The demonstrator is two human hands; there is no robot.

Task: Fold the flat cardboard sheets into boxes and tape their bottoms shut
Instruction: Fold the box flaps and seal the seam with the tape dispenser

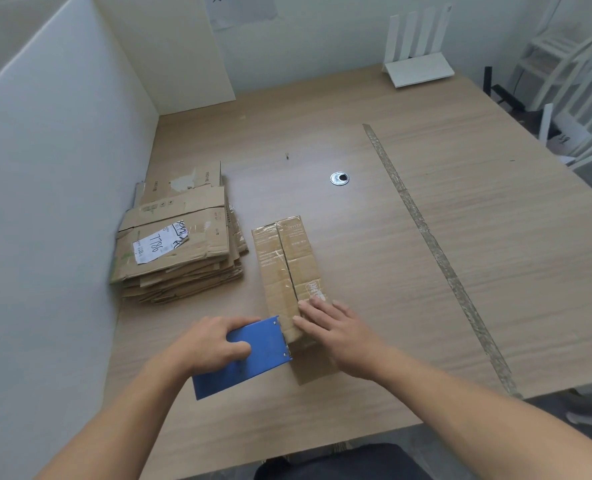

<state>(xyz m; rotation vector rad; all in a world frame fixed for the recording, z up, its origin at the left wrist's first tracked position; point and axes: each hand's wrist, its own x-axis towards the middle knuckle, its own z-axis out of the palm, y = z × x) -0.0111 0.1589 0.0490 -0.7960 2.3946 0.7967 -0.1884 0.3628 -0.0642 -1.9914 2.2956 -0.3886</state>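
A folded cardboard box (286,261) stands on the wooden table (461,237) with its flapped side up, the two flaps meeting along a middle seam under glossy tape. My left hand (215,341) grips a blue tape dispenser (253,355) held against the box's near end. My right hand (336,330) presses flat on the near right flap, fingers straight. A stack of flat cardboard sheets (180,244) lies to the left by the wall.
A white partition (45,202) runs along the table's left side. A metal cable grommet (339,178) sits mid-table, and a long strip of old tape (436,251) crosses the right half. A white router (416,64) stands at the far edge. White chairs (571,81) are beyond the right side.
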